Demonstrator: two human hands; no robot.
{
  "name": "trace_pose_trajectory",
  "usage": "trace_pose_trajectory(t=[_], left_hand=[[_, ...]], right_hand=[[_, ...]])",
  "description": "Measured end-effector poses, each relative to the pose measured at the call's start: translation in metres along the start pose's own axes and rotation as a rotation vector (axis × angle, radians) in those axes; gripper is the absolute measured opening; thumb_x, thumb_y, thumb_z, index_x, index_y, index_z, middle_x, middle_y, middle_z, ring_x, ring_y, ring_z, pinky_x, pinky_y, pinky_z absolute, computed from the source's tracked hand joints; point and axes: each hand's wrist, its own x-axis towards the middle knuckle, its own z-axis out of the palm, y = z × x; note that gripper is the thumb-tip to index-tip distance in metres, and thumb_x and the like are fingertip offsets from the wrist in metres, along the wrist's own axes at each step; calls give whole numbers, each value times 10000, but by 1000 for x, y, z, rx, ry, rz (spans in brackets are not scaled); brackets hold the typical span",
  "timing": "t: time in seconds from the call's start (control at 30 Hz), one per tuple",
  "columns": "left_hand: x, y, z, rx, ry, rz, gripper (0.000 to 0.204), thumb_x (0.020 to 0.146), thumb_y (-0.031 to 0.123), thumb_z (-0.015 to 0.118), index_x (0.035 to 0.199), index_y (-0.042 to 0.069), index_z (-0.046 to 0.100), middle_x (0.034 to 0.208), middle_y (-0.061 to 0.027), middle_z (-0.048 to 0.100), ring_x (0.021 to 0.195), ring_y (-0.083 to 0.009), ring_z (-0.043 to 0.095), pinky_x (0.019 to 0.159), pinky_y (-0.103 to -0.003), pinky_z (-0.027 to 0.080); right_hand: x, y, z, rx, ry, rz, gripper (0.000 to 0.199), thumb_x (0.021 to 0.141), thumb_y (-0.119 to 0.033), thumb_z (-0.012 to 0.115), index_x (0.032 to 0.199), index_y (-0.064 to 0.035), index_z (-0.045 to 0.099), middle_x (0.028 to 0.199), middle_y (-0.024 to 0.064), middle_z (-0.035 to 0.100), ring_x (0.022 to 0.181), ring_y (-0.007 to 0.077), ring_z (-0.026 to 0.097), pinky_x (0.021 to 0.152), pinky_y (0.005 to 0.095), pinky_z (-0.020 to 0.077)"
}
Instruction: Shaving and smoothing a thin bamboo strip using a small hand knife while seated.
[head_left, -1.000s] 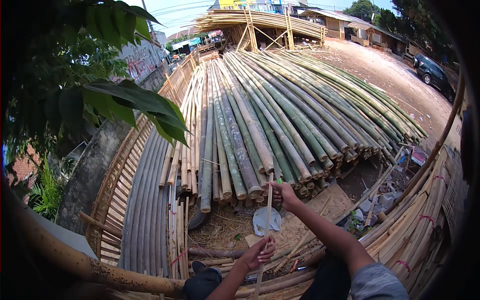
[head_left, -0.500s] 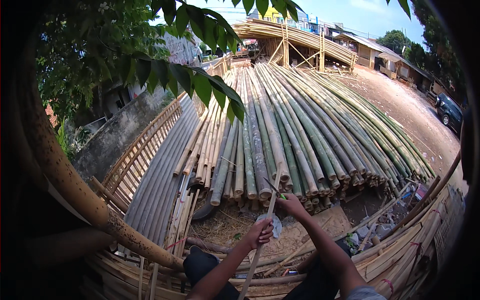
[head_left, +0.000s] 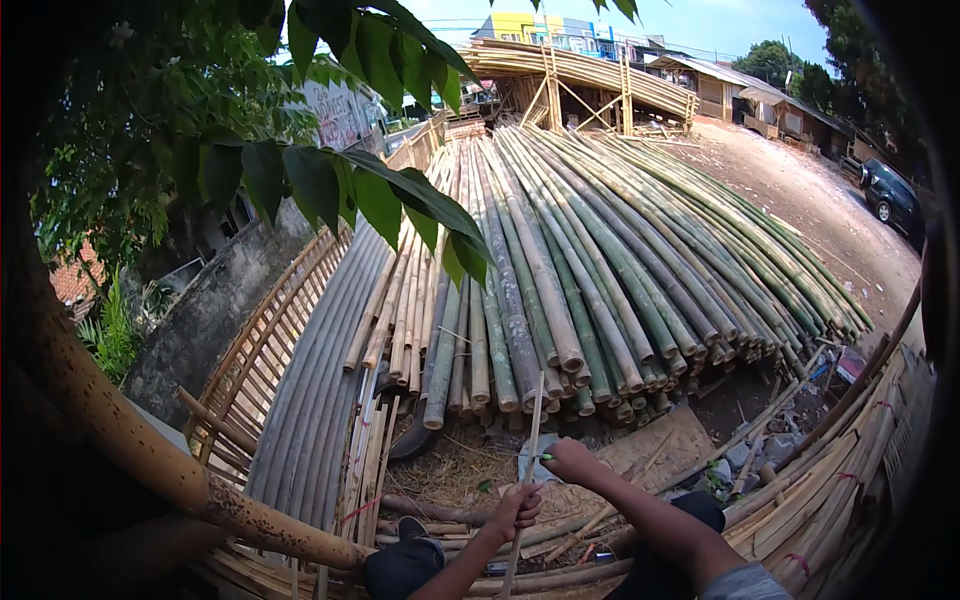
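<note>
A long, pale bamboo strip (head_left: 536, 418) stands tilted upward in front of me, its lower end running down out of view between my legs. My left hand (head_left: 516, 508) is closed around the strip below its middle. Higher up and just to the right, my right hand (head_left: 572, 460) is wrapped round the green handle of a knife (head_left: 546, 457). The knife meets the strip slightly above my left hand; its blade can hardly be made out here.
A wide pile of green and tan bamboo poles (head_left: 620, 290) stretches away ahead. Split bamboo bundles (head_left: 810, 500) lie at the right, corrugated sheeting (head_left: 310, 390) at the left. A thick spotted pole (head_left: 270, 515) crosses the lower left. Leaves (head_left: 380, 200) hang overhead. A dark car (head_left: 892, 200) stands far right.
My right hand has brought the knife down along the strip, closer to my left hand. The strip's upper end sits lower and more upright. My left hand has dropped a little.
</note>
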Motion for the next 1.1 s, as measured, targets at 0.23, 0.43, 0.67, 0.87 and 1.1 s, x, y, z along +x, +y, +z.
trace_pose_trajectory(t=[0.23,0.43,0.67,0.87,1.1], left_hand=[[-12,-4,17,55,-8,-1,262,912,239,586,800,152,365,521,91,271,359,-5,219,294,-181,151],[-6,-21,19,113,-24,13,254,902,207,601,862,137,360,546,80,288,371,-9,233,307,-187,158],[-18,-12,8,97,27,61,252,912,210,582,845,137,350,533,83,275,364,-7,223,305,-191,148],[-23,-23,23,93,-15,-7,250,911,205,585,836,135,357,537,77,291,363,-8,236,308,-192,153],[-25,-29,37,372,63,73,236,916,203,584,894,104,372,563,70,322,377,-10,269,325,-191,190]], right_hand=[[4,26,3,155,196,29,255,765,-203,540,647,13,605,658,249,575,662,429,576,636,519,459],[4,65,11,6,426,108,258,768,-239,550,673,-9,615,689,231,587,713,419,576,638,513,457],[-2,-4,10,11,97,-155,265,762,-279,569,657,-40,621,647,212,581,672,407,585,625,512,457],[8,68,2,40,353,183,241,764,-238,552,672,-23,612,651,211,578,694,409,582,646,519,457],[14,72,-21,-57,378,323,254,755,-229,534,649,-13,613,692,232,601,717,407,604,687,516,481]])
